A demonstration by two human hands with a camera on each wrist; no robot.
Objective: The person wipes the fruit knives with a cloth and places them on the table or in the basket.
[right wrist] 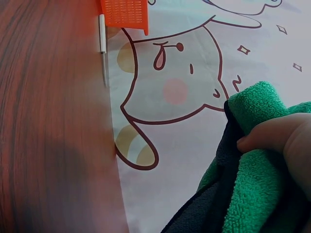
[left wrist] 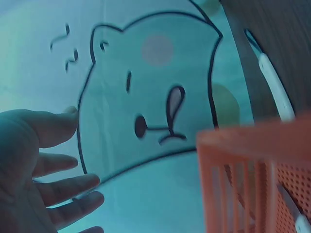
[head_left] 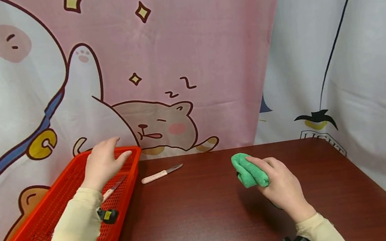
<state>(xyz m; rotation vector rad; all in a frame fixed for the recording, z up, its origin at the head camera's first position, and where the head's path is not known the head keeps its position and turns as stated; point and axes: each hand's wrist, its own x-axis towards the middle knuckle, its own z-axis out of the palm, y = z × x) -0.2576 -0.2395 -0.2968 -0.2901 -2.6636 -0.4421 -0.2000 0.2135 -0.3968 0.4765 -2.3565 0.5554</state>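
My left hand (head_left: 102, 163) hovers over the far part of an orange-red plastic basket (head_left: 135, 173), its fingers spread and holding nothing. In the left wrist view the thumb and fingers (left wrist: 73, 187) are apart. Inside the basket lies a knife (head_left: 114, 188) with a pale handle, partly hidden by my left wrist. A second white-handled knife (head_left: 154, 177) lies on the table just right of the basket, blade toward the back right. My right hand (head_left: 280, 186) grips a folded green cloth (head_left: 248, 170) above the table. The right wrist view shows its fluffy surface and dark edging.
The dark brown wooden table (head_left: 190, 214) ends at a cartoon-printed curtain (head_left: 184, 56) at the back. White curtain (head_left: 373, 72) hangs along the right side.
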